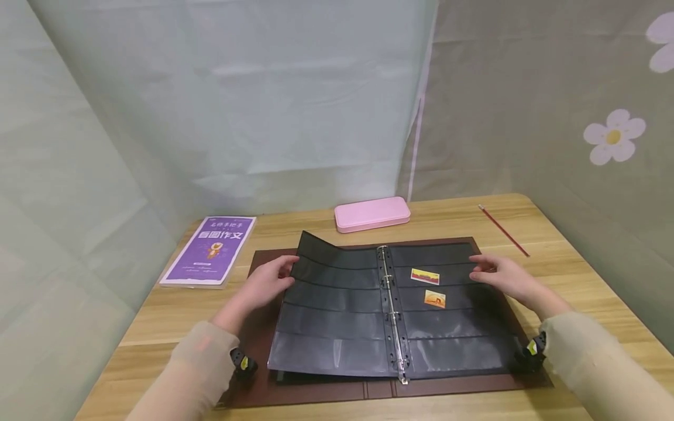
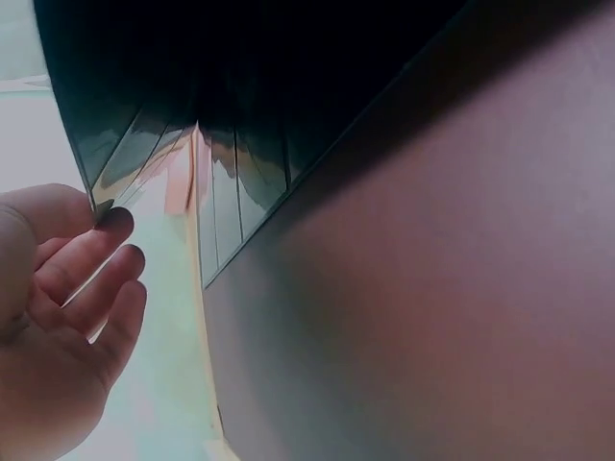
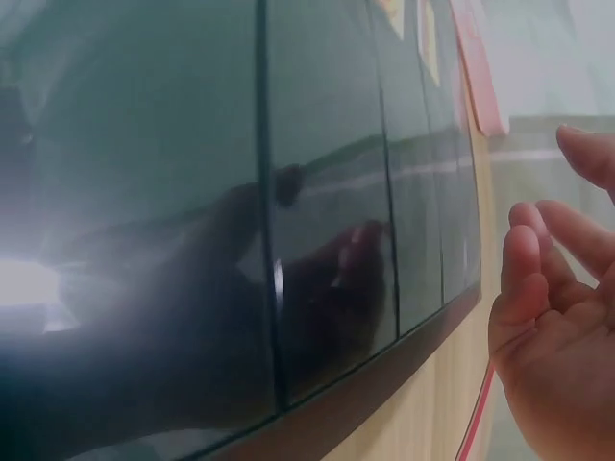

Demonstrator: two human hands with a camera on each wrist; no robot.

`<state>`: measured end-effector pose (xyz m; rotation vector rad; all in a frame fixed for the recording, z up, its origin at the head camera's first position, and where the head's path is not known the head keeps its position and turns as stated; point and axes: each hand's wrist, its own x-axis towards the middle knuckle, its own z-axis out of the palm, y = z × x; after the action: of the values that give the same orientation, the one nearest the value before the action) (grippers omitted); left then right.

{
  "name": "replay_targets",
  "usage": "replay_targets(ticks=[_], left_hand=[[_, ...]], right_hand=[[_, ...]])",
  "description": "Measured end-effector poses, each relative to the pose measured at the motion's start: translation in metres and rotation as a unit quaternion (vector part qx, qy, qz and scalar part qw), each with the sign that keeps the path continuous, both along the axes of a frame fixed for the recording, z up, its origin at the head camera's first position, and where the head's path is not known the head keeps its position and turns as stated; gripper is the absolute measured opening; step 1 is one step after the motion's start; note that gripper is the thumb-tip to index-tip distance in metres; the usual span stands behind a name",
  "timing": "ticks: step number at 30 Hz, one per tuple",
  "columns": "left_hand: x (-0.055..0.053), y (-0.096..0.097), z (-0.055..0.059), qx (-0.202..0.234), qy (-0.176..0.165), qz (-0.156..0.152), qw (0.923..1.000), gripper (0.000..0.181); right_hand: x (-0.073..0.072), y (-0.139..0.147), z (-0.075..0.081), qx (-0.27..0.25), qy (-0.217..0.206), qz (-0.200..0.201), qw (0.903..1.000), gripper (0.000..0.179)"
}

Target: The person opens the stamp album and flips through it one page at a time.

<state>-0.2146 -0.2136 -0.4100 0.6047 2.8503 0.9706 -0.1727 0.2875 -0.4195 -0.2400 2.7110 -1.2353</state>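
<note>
A brown ring-bound stamp album (image 1: 379, 388) lies spread on the table, its black pages divided into strip pockets. By its outer edge my left hand (image 1: 270, 282) pinches the left page (image 1: 337, 304), thumb against fingers, and that edge is lifted off the cover; the left wrist view shows the pinched page edge (image 2: 94, 192). On the right page (image 1: 453, 321) sit two small stamps, a red-and-yellow one (image 1: 425, 276) and an orange one (image 1: 434, 299). My right hand (image 1: 502, 278) hovers at that page's outer edge, fingers loosely bent and holding nothing.
Behind the album lies a pink pencil case (image 1: 372, 214). A purple booklet (image 1: 210, 251) is at the back left of the wooden table (image 1: 571, 280), and a red pencil (image 1: 504, 230) at the back right. Fabric curtains (image 1: 295, 105) hang around the table.
</note>
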Motion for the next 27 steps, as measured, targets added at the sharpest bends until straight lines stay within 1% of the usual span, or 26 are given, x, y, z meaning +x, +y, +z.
replay_targets(ticks=[4, 9, 15, 17, 21, 24, 27], left_hand=[[-0.002, 0.001, -0.002, -0.006, 0.008, 0.0, 0.9999, 0.047], [-0.002, 0.001, -0.007, -0.013, 0.013, -0.001, 0.9998, 0.047], [-0.001, -0.001, -0.013, -0.017, 0.022, -0.003, 0.9996, 0.047], [0.0, -0.002, -0.016, -0.021, 0.023, -0.004, 0.9995, 0.047], [0.001, -0.004, -0.022, -0.033, 0.011, -0.004, 0.9994, 0.046], [0.001, -0.005, -0.026, -0.038, 0.003, -0.005, 0.9992, 0.045], [0.002, -0.006, -0.027, -0.041, -0.001, -0.002, 0.9992, 0.043]], right_hand=[[0.001, 0.006, -0.005, 0.009, 0.002, -0.001, 1.0, 0.055], [0.004, 0.009, -0.008, 0.02, 0.002, -0.008, 0.9998, 0.056], [0.007, 0.012, -0.012, 0.063, -0.005, -0.009, 0.998, 0.061], [0.007, 0.014, -0.014, 0.079, 0.001, -0.007, 0.9969, 0.062], [0.009, 0.017, -0.017, 0.096, 0.018, -0.008, 0.9951, 0.062], [0.01, 0.017, -0.017, 0.098, 0.011, -0.017, 0.995, 0.062], [0.012, 0.017, -0.017, 0.091, -0.005, -0.025, 0.9955, 0.064]])
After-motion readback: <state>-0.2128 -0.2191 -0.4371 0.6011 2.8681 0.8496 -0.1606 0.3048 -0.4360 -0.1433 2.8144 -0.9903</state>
